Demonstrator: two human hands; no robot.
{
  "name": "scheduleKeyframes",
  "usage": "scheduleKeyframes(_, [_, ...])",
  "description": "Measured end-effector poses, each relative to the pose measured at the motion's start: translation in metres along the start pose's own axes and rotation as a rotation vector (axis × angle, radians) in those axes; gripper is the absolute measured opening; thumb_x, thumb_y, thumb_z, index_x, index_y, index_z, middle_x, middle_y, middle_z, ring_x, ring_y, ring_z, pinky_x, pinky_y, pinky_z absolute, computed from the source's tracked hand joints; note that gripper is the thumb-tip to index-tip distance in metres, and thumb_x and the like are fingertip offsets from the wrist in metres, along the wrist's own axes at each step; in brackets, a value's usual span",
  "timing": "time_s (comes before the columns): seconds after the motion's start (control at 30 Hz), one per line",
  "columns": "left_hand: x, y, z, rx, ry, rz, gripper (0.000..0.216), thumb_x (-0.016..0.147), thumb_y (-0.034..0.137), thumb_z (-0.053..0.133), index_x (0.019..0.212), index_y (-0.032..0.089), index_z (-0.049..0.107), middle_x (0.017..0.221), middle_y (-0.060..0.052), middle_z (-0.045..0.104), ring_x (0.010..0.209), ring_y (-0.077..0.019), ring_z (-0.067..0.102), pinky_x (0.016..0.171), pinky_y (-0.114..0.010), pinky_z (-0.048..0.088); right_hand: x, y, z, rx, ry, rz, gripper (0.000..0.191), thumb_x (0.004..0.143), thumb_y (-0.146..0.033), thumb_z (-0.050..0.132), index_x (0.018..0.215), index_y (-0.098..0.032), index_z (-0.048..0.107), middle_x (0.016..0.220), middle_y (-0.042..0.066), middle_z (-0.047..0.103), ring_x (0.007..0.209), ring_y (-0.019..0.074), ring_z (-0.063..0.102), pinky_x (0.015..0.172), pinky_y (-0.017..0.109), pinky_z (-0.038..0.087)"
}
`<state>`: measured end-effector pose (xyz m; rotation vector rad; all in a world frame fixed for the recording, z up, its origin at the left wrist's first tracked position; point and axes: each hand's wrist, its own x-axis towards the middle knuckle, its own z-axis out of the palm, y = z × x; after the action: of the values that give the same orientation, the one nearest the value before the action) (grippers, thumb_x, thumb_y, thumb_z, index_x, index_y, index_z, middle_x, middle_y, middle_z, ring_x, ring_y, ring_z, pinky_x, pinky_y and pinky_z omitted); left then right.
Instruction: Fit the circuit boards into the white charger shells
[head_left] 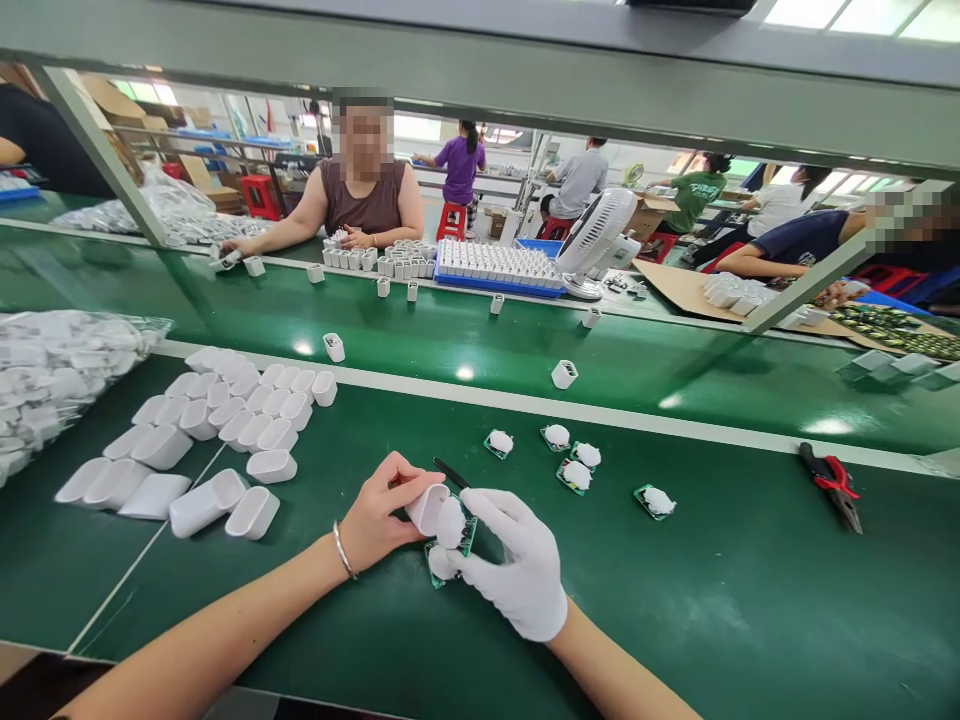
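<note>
My left hand (386, 510), bare with a bangle at the wrist, is closed round a white plastic housing (427, 510) whose open end faces right. My right hand (517, 565), in a white glove, pinches a small green circuit board (469, 535) topped by a white blob (451, 523), right at the housing's mouth. Just below it lies a second board with a white blob (441, 563), partly hidden by my fingers. A dark, thin tool (450, 472) rests on the bench behind my hands. Further boards with white blobs (576, 476) lie to the right, beyond my gloved hand.
White housings (255, 430) stand grouped at left, beside a bag of white parts (60, 380). Red-handled pliers (832, 485) lie at right. Past the white strip, a green belt carries housings (565, 374). Across it are a co-worker (367, 200), a blue tray (495, 285) and a fan (596, 240).
</note>
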<state>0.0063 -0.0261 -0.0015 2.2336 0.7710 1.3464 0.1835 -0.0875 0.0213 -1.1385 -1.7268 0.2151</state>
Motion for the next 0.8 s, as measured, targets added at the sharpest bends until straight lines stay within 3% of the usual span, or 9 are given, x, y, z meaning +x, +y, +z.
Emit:
scheduleKeyframes(0.2, [-0.001, 0.001, 0.0, 0.007, -0.005, 0.046, 0.034, 0.08, 0.026, 0.063, 0.115, 0.025, 0.061, 0.086, -0.004, 0.05, 0.075, -0.0144, 0.052, 0.061, -0.027, 0.051, -0.005, 0.006, 0.006, 0.029, -0.031, 0.024, 0.046, 0.067, -0.017, 0.066, 0.111, -0.027, 0.06, 0.096, 0.006, 0.069, 0.073, 0.0199, 0.067, 0.059, 0.032, 0.059])
scheduleKeyframes(0.47, [-0.005, -0.002, 0.001, 0.092, -0.024, 0.068, 0.036, 0.081, 0.02, 0.061, 0.117, 0.024, 0.059, 0.086, -0.004, 0.049, 0.074, -0.0138, 0.053, 0.059, -0.024, 0.051, 0.001, 0.009, 0.008, 0.091, -0.041, -0.069, 0.056, 0.067, -0.01, 0.064, 0.119, -0.029, 0.054, 0.1, 0.005, 0.067, 0.078, 0.0187, 0.066, 0.064, 0.03, 0.058])
scheduleKeyframes(0.8, [-0.001, -0.002, 0.0, 0.1, -0.026, 0.085, 0.04, 0.079, 0.022, 0.063, 0.118, 0.024, 0.058, 0.086, -0.004, 0.049, 0.074, -0.014, 0.053, 0.06, -0.026, 0.051, 0.006, 0.004, 0.009, 0.036, -0.012, -0.087, 0.047, 0.071, -0.012, 0.062, 0.115, -0.025, 0.055, 0.097, 0.006, 0.066, 0.078, 0.0174, 0.066, 0.066, 0.028, 0.057])
